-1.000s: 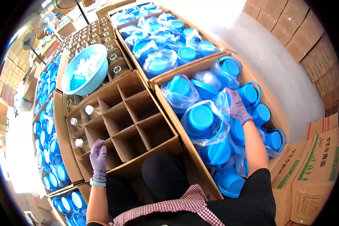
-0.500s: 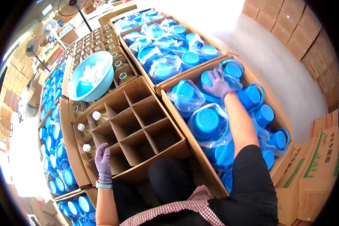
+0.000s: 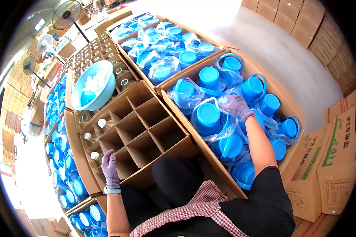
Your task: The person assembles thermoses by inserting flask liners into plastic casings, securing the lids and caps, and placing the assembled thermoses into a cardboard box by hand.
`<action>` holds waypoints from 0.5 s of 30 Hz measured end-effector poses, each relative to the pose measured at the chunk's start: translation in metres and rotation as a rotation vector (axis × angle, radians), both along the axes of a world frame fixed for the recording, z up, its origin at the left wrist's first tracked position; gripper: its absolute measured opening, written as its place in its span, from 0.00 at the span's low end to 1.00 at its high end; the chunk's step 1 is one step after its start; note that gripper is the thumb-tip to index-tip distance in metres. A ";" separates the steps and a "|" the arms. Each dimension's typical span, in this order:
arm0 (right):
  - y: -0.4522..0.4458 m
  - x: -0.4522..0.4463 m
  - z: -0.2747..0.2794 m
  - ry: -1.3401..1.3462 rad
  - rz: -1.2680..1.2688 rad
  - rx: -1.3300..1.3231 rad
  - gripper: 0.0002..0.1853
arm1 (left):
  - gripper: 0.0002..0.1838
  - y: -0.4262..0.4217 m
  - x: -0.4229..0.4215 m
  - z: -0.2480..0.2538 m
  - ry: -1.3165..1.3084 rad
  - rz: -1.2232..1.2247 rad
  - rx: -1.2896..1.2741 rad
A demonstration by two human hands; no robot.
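Touching: one right hand point(image 3: 234, 105), fingers curled over clear plastic wrap point(image 3: 230, 91), grip unclear. Open, empty: one left hand point(image 3: 109, 167); leftward and ahead, three white-capped bottles point(image 3: 94, 155).

Worn on the person's head, the one camera looked forward and down from close above the checked apron point(image 3: 203, 197) — at the bottom edge — across the divided carton point(image 3: 174, 152), out to a standing fan point(image 3: 67, 15) far at upper left.
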State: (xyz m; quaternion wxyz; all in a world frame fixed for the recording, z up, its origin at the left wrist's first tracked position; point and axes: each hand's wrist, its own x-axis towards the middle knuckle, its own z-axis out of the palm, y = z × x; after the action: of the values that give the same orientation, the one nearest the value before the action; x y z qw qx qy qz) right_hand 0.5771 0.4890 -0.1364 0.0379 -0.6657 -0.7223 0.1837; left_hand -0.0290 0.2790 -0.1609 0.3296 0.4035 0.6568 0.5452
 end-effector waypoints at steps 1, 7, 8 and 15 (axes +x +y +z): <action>0.001 0.007 -0.001 0.012 -0.010 0.020 0.40 | 0.15 -0.004 -0.001 0.001 0.016 -0.003 0.001; -0.001 0.034 0.123 0.206 -0.048 0.249 0.33 | 0.15 -0.044 0.001 0.027 -0.024 0.021 0.077; -0.018 0.026 0.168 0.243 0.007 0.332 0.30 | 0.15 -0.053 -0.005 0.025 -0.046 0.004 0.086; -0.176 -0.061 0.408 0.019 0.428 0.874 0.32 | 0.14 -0.092 0.052 0.090 0.010 -0.128 0.256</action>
State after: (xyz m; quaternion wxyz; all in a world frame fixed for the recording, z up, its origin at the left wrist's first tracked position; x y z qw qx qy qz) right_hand 0.5158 0.3130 0.2711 0.2819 -0.4224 -0.8520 -0.1269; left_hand 0.0232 0.1873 -0.0711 0.3062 0.4859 0.5564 0.6005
